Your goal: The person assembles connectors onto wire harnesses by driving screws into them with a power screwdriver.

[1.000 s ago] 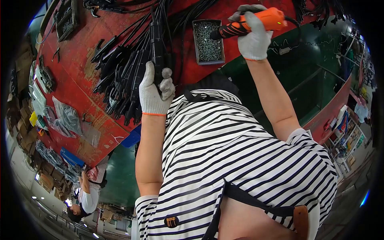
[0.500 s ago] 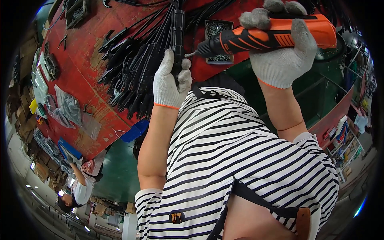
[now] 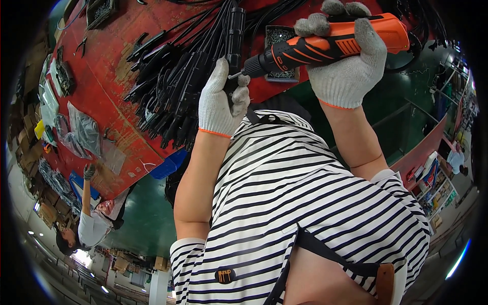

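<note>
In a white knitted glove, my right hand (image 3: 346,76) is wrapped around an orange and black electric screwdriver (image 3: 292,53). The tool lies nearly level, its bit pointing left. My left hand (image 3: 221,107), gloved too, grips the lower end of a slim black plastic housing (image 3: 235,38), which stands lengthwise away from me. The screwdriver's bit (image 3: 235,75) reaches between my left thumb and fingers, at the housing's lower end; whether it touches a screw is too small to tell. Just left of the housing lies a pile of similar black parts with cables (image 3: 175,91).
Behind the screwdriver sits a tray of small screws (image 3: 282,79). The worn red table (image 3: 101,76) carries another screw box (image 3: 99,14), pliers (image 3: 82,47) and clear plastic bags (image 3: 85,129). A blue bin (image 3: 170,163) is at its near edge. A co-worker (image 3: 94,223) reaches over the table at lower left.
My right hand has brought the screwdriver left, so its bit is now between my left thumb and fingers. The housing has shifted slightly right. The co-worker's arm has reached farther over the table.
</note>
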Demonstrator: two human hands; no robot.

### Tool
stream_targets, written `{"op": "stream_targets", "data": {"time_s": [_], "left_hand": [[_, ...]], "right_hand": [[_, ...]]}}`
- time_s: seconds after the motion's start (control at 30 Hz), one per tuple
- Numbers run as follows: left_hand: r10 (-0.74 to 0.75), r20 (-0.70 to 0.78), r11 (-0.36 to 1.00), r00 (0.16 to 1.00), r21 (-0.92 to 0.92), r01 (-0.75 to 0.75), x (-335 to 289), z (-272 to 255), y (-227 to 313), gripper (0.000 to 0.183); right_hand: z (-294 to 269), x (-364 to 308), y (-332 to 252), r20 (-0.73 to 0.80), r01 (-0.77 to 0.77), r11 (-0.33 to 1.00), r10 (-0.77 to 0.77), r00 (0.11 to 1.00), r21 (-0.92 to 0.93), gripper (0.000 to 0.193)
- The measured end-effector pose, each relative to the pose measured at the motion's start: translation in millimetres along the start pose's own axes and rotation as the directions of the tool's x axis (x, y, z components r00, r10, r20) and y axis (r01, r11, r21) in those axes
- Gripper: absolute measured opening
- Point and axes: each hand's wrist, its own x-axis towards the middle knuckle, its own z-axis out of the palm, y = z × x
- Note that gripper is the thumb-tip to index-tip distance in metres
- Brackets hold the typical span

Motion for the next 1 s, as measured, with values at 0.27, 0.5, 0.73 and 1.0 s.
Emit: {"op": "stream_targets", "data": {"time_s": [0.27, 0.5, 0.73, 1.0], "left_hand": [[0.017, 0.025, 1.0, 1.0, 0.025, -0.017, -2, 0, 0, 0.064], [0.027, 0.069, 1.0, 0.997, 0.009, -0.027, -3, -1, 0, 0.06], [0.1, 0.006, 0.994, 0.995, 0.045, -0.1, -3, 1, -3, 0.046], [0.118, 0.023, 0.989, 0.993, 0.085, -0.12, -6, 6, -4, 0.038]], "right_hand": [[-4, -1, 2, 0.012, 0.008, 1.0, -0.008, 1.0, 0.024, 0.023], [-6, -1, 1, -0.001, 0.048, 0.999, -0.048, 0.999, -0.013, 0.024], [2, -9, 3, 0.028, 0.059, 0.998, -0.059, 0.998, 0.003, 0.026], [-38, 7, -3, 0.491, 0.133, 0.98, -0.044, 0.87, -0.149, 0.033]]}}
